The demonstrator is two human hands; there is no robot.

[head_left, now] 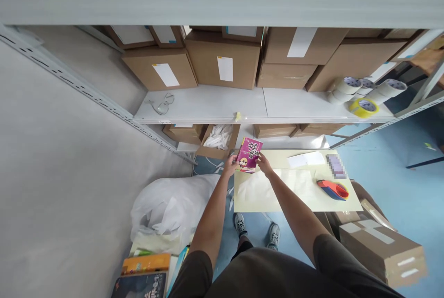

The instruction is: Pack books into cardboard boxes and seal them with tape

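Note:
A pink book (249,154) with dark characters and a small cartoon figure on its cover is held up over the left end of a pale yellow table (263,203). My left hand (231,165) grips its left edge, and my right hand (263,163) closes on its right edge. White paper sheets (305,159) lie on the table to the right of the book. Farther right on the same top rest a red and blue tool (333,190) and a blurred purple item (336,166).
Shelves (215,104) ahead carry cardboard boxes (225,60), glasses (165,104) and tape rolls (363,107). A white plastic bag (173,205) and books (145,264) are at the left. Cardboard boxes (381,247) stand at the lower right.

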